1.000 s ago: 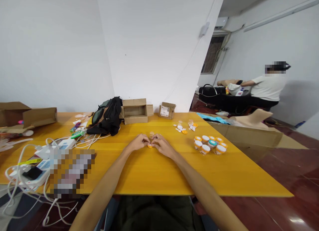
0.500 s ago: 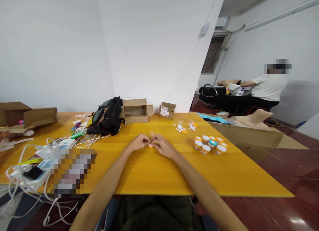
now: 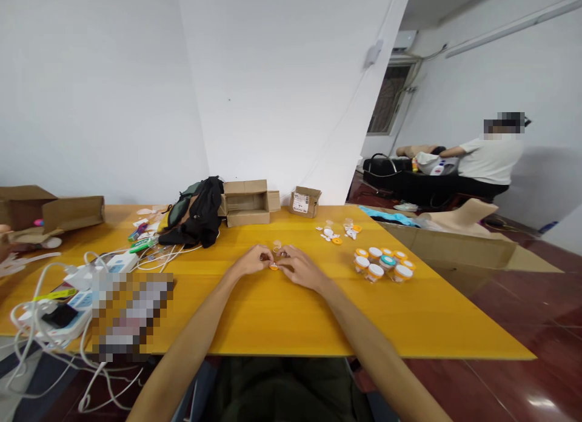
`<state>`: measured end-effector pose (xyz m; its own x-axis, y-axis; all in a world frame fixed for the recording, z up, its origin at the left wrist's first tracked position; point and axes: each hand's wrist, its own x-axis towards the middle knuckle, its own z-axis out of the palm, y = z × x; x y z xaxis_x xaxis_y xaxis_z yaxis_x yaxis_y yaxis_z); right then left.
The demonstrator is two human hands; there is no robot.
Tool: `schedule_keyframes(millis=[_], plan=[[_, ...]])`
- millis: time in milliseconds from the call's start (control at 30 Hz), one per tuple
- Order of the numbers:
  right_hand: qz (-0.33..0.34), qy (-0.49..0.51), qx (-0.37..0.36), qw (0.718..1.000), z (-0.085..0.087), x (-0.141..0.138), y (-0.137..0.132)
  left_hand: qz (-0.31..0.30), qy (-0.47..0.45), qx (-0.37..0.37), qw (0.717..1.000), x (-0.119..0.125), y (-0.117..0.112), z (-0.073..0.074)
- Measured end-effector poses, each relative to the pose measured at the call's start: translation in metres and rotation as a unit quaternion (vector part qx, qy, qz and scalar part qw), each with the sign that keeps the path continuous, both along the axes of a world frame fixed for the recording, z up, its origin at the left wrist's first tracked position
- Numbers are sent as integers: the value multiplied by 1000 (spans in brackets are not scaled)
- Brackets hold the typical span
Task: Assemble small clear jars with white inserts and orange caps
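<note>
Over the middle of the yellow-brown table, my left hand (image 3: 253, 260) is closed, its thumb and fingertips at the left edge of a small orange-and-white lid (image 3: 273, 267). My right hand (image 3: 299, 267) meets the same lid from the right, with fingers curled and fingertips pressed to it. The lid looks flat on or just above the tabletop; fingers cover part of it. Just behind it, between the hands, stands a small clear plastic jar (image 3: 277, 245), partly hidden by my fingers.
Several clear jars with orange, white and teal lids (image 3: 387, 262) stand grouped at the right. Behind them lie loose white pieces and an orange ring (image 3: 337, 241). Cardboard boxes (image 3: 248, 217), a black bag (image 3: 200, 219) and power strips (image 3: 82, 307) occupy the back and left. A person (image 3: 491, 158) sits far right.
My right fingers have shifted slightly at the lid, and a little more of its orange edge shows. My left hand stays nearly where it was.
</note>
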<state>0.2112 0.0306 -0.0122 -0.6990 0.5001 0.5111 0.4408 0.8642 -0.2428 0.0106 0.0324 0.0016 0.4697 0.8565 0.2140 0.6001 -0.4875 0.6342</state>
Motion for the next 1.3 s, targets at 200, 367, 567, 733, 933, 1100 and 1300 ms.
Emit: schedule_keyframes(millis=[200, 367, 567, 733, 933, 1100, 1300], plan=[[5, -1, -4, 1000, 0, 0, 0, -4, 6, 7, 1000, -1, 1, -1], [-6, -3, 7, 1000, -2, 0, 0, -12, 11, -2, 1000, -3, 2, -1], [-8, 6, 7, 1000, -2, 0, 1, -19, 12, -3, 1000, -4, 0, -3], [-4, 4, 0, 1000, -1, 0, 0, -24, 17, 6, 1000, -4, -2, -3], [-4, 9, -6, 1000, -2, 0, 0, -23, 18, 19, 999, -4, -1, -3], [-10, 13, -5, 1000, -5, 0, 2, -32, 22, 24, 999, -3, -1, -2], [-16, 8, -1, 1000, -6, 1, 3, -36, 14, 30, 999, -2, -3, 1]])
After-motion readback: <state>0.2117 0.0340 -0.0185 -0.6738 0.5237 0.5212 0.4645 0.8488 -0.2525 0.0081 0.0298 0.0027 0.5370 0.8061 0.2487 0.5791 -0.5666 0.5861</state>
